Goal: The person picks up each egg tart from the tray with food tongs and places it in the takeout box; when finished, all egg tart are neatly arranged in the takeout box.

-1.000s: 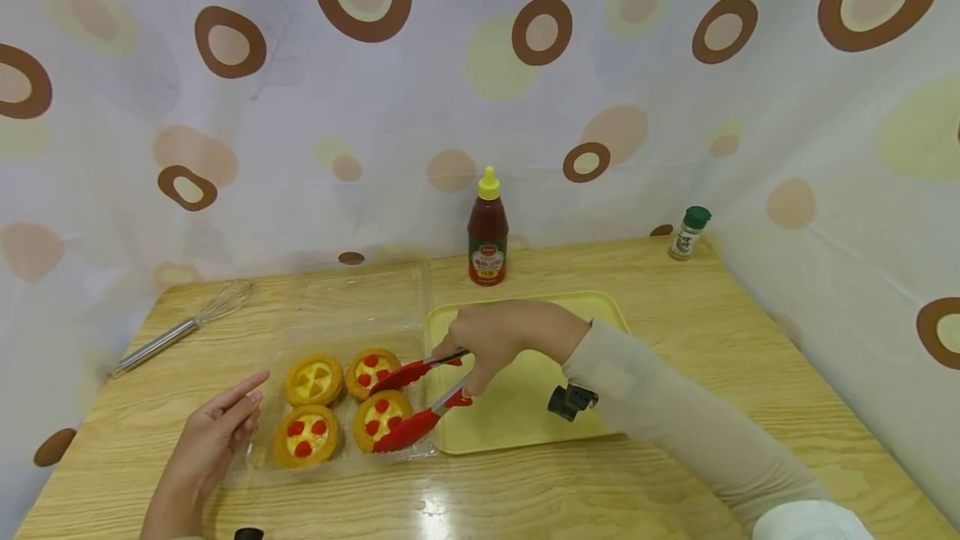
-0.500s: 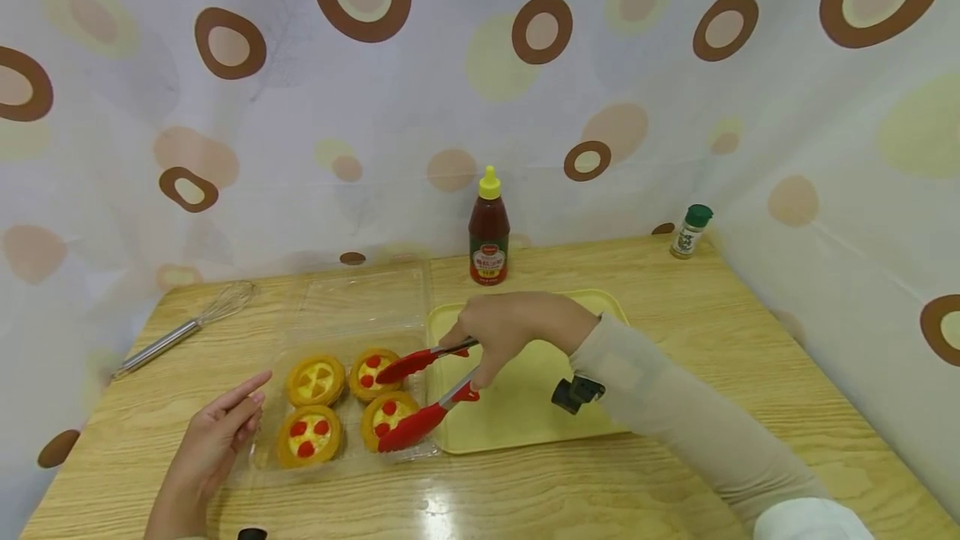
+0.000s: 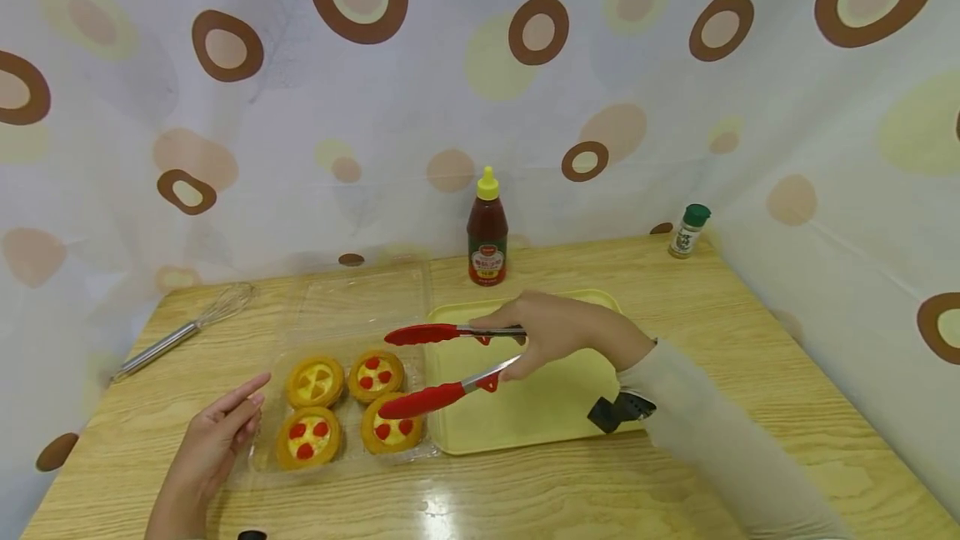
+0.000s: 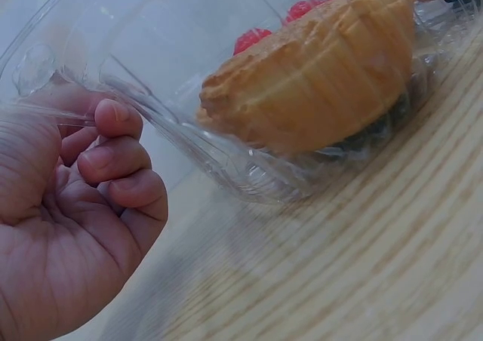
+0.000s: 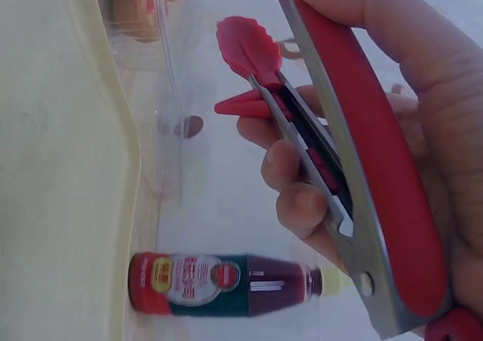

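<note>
My right hand [image 3: 551, 327] grips a pair of red-tipped metal tongs [image 5: 355, 145], with the thumb on one arm and the fingers round the other. The tongs' tips are spread wide, hold nothing, and overlap the right side of the clear plastic box [image 3: 348, 452] in the head view. Inside the box sit several egg tarts: a tart with yellow wedges [image 3: 315, 382], and others with red dots, among them the front right tart [image 3: 392, 433], partly hidden by the tongs. My left hand [image 4: 83, 175] pinches the box's rim at its left side, beside a tart [image 4: 317, 69].
A yellow tray [image 3: 525, 407] lies right of the box, under my right hand. Behind it stands a ketchup bottle [image 3: 487, 240] with a yellow cap. A whisk [image 3: 180, 336] lies at the back left, and a green-capped shaker [image 3: 688, 233] stands at the back right.
My right hand has lifted the tongs off the two right-hand tarts and moved right, and their tips have spread wider. The front right tart shifted slightly rightward. My left hand stays put.
</note>
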The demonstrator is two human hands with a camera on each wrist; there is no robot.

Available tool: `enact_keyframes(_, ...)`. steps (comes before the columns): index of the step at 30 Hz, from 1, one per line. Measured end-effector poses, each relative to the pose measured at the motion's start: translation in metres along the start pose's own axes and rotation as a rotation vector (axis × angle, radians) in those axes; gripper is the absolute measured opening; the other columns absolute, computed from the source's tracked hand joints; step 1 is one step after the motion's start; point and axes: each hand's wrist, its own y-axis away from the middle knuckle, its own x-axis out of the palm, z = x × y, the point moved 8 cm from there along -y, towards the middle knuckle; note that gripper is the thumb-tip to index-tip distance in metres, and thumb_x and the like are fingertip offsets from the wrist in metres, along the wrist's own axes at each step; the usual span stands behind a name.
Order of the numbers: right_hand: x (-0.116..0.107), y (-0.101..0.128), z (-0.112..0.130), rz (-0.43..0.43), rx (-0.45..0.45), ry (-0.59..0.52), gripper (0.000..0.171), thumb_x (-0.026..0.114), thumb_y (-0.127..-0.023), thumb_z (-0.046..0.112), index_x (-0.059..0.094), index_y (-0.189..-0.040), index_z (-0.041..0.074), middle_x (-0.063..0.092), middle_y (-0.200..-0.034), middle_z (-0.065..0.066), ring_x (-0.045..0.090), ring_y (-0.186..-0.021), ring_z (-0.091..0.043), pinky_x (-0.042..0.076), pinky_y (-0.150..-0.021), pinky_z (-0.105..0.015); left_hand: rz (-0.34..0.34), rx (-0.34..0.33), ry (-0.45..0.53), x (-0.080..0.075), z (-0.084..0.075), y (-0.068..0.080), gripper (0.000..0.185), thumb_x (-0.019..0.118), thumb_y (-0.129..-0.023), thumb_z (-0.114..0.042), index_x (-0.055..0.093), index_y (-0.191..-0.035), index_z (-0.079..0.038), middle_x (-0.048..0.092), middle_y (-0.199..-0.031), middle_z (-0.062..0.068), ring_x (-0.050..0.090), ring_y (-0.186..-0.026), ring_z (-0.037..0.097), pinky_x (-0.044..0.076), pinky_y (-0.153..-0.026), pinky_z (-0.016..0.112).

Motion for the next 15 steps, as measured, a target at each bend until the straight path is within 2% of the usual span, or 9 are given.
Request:
enact_keyframes(2,-0.001,0.01,-0.004,-0.045,0.008,-0.012,0.064,0.07,-0.075,0.035,0.047,-0.132,0.015,0.047,-0.072,0.008,0.033,-0.054,-0.003,0.029,-0.049,-0.018,-0.005,-0.004,-0.004,-0.001,0.0,0.0,0.026,0.052,-0.092,-0.014,0.065,-0.11,-0.029,0.05,-0.063,-0.007,0.044,-0.056,0.003,0.039,-0.051,0.017)
enact_keyframes(6,-0.001,0.032,-0.015,-0.122,0.04,-0.037,0.067,0.071,-0.076,0.037,0.046,-0.133,0.013,0.044,-0.07,0.008,0.034,-0.056,-0.004,0.029,-0.05,-0.018,-0.003,0.002,0.007,0.0,0.0,0.0,0.027,0.051,-0.092,-0.012,0.065,-0.109,-0.029,0.05,-0.063,-0.006,0.044,-0.056,0.003,0.039,-0.05,0.017)
enact_keyframes(9,0.002,0.05,-0.025,-0.17,0.07,-0.057,0.07,0.071,-0.076,0.039,0.045,-0.134,0.01,0.05,-0.078,0.009,0.037,-0.059,-0.005,0.032,-0.051,-0.018,0.004,0.005,0.018,0.0,0.0,-0.001,0.028,0.05,-0.093,-0.011,0.065,-0.108,-0.03,0.05,-0.062,-0.006,0.043,-0.055,0.003,0.038,-0.05,0.017)
enact_keyframes(12,0.007,0.072,-0.038,-0.213,0.119,-0.075,0.074,0.069,-0.076,0.042,0.041,-0.136,0.008,0.057,-0.101,0.004,0.04,-0.063,-0.007,0.037,-0.053,-0.019,0.006,0.003,0.009,0.0,0.0,-0.001,0.027,0.05,-0.093,-0.012,0.065,-0.108,-0.03,0.05,-0.063,-0.006,0.043,-0.055,0.003,0.038,-0.05,0.017)
enact_keyframes(15,0.011,0.096,-0.051,-0.267,0.171,-0.064,0.077,0.068,-0.077,0.045,0.039,-0.136,0.005,0.055,-0.12,-0.005,0.048,-0.072,-0.008,0.043,-0.06,-0.022,-0.002,-0.006,-0.007,-0.001,0.0,0.0,0.026,0.051,-0.093,-0.014,0.064,-0.11,-0.029,0.05,-0.064,-0.007,0.043,-0.056,0.003,0.038,-0.05,0.017)
